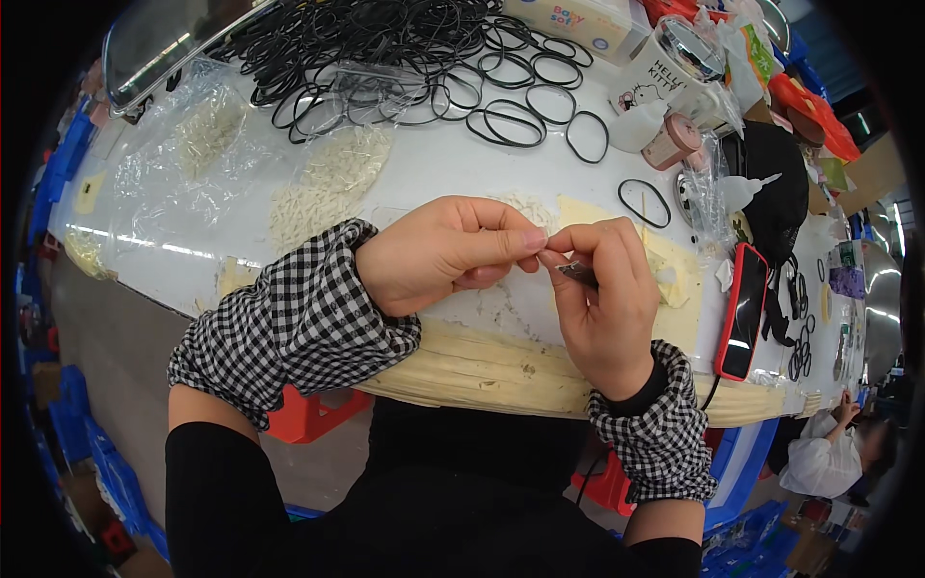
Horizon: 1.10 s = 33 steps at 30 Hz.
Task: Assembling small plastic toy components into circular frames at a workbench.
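Note:
My left hand (453, 252) and my right hand (609, 294) meet over the near edge of the table, fingertips almost touching. The left thumb and forefinger pinch a tiny pale piece, too small to name. Against its tip the right thumb and forefinger are pressed too. In the right palm sits a small grey metal tool (578, 274), partly hidden by the fingers. Just behind the hands lies a small heap of white bits (525, 207). Farther left spreads a larger pile of small white pieces (332, 178).
Black rubber rings (366, 48) are heaped at the back, with several loose ones toward the right. A red-cased phone (742, 313) lies right of my hand, near a pink jar (673, 142) and a white cup (647, 82). Yellow tape (501, 371) covers the table's front edge.

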Tool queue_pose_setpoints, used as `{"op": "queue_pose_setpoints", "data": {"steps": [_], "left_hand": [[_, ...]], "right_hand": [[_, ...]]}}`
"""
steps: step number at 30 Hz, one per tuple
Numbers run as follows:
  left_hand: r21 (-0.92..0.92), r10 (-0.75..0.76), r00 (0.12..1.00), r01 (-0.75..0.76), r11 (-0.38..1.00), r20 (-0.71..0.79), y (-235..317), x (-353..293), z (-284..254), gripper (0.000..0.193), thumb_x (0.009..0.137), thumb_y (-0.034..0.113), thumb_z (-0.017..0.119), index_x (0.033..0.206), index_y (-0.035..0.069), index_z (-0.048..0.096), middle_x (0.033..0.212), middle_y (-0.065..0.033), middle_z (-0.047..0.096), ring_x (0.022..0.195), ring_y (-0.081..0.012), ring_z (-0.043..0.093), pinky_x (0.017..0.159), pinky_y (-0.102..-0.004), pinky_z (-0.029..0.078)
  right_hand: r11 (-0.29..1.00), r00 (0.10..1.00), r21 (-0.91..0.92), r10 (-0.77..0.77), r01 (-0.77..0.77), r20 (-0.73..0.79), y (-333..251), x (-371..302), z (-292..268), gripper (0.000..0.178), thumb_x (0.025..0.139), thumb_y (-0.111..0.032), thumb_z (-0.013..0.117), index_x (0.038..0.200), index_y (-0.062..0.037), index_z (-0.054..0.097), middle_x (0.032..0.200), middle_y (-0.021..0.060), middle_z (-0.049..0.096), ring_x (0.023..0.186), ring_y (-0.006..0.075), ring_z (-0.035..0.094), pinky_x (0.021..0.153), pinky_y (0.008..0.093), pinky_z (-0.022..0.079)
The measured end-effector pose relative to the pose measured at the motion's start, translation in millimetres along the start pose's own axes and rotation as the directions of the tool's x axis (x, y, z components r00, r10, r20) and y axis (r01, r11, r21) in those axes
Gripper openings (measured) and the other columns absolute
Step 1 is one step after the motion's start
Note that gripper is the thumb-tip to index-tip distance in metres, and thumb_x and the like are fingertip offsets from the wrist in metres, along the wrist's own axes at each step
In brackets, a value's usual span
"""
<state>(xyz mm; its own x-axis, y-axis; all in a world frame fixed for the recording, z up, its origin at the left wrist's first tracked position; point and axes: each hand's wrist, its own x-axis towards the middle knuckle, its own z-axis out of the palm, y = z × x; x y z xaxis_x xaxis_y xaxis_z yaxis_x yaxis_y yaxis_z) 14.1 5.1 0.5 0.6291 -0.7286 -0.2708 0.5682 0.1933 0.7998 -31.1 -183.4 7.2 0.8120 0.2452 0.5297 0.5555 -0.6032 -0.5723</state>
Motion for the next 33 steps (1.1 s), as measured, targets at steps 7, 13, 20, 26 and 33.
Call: {"op": "queue_pose_setpoints", "data": {"steps": [7,13,20,26,33], "left_hand": [[-0.019,0.051,0.998,-0.052,0.999,-0.025,-2.9,-0.4,-5.7,0.015,0.096,0.020,0.056,0.094,0.005,0.059,0.081,0.0036,0.056,0.064,-0.0040,0.038,0.060,-0.0179,0.034],[0.006,0.047,0.999,-0.047,0.999,-0.019,-1.4,-0.1,-3.7,0.015,0.095,0.020,0.057,0.095,0.005,0.060,0.081,0.0033,0.057,0.063,-0.0041,0.038,0.059,-0.0186,0.034],[0.037,0.072,0.997,-0.071,0.997,-0.016,-2.3,0.1,-3.3,0.017,0.095,0.019,0.058,0.096,0.004,0.062,0.080,0.0024,0.058,0.061,-0.0039,0.038,0.058,-0.0185,0.033],[0.009,0.059,0.998,-0.059,0.998,-0.033,0.9,-1.1,-1.5,0.016,0.094,0.019,0.059,0.096,0.004,0.063,0.081,-0.0002,0.061,0.061,-0.0027,0.038,0.057,-0.0173,0.033],[0.001,0.061,0.998,-0.061,0.998,-0.032,-1.8,-0.5,-0.8,0.015,0.094,0.018,0.059,0.096,0.004,0.064,0.080,0.0011,0.062,0.061,-0.0028,0.039,0.058,-0.0173,0.035]], "right_hand": [[0.998,0.999,0.069,0.005,-0.007,0.032,-6.4,2.6,-3.4,0.024,0.072,0.009,0.066,0.093,-0.0016,0.058,0.082,0.0075,0.052,0.066,0.0184,0.062,0.056,0.0265,0.052],[0.997,0.999,0.072,-0.021,0.023,-0.030,-2.6,2.1,-3.4,0.024,0.073,0.010,0.065,0.094,-0.0001,0.060,0.084,0.0083,0.055,0.065,0.0171,0.061,0.056,0.0254,0.053],[0.996,1.000,0.085,-0.025,0.025,-0.004,-4.1,2.9,-6.1,0.031,0.074,0.011,0.065,0.103,-0.0004,0.064,0.084,0.0084,0.056,0.067,0.0161,0.061,0.057,0.0247,0.053],[0.985,1.000,0.174,0.011,-0.012,0.006,-4.2,1.2,-2.3,0.038,0.074,0.009,0.067,0.110,-0.0011,0.064,0.083,0.0082,0.057,0.067,0.0154,0.061,0.055,0.0254,0.050],[0.995,0.998,0.088,-0.043,0.040,0.035,2.2,-1.3,-2.0,0.051,0.070,0.007,0.068,0.119,-0.0036,0.061,0.086,0.0076,0.057,0.067,0.0179,0.061,0.055,0.0269,0.050]]}}
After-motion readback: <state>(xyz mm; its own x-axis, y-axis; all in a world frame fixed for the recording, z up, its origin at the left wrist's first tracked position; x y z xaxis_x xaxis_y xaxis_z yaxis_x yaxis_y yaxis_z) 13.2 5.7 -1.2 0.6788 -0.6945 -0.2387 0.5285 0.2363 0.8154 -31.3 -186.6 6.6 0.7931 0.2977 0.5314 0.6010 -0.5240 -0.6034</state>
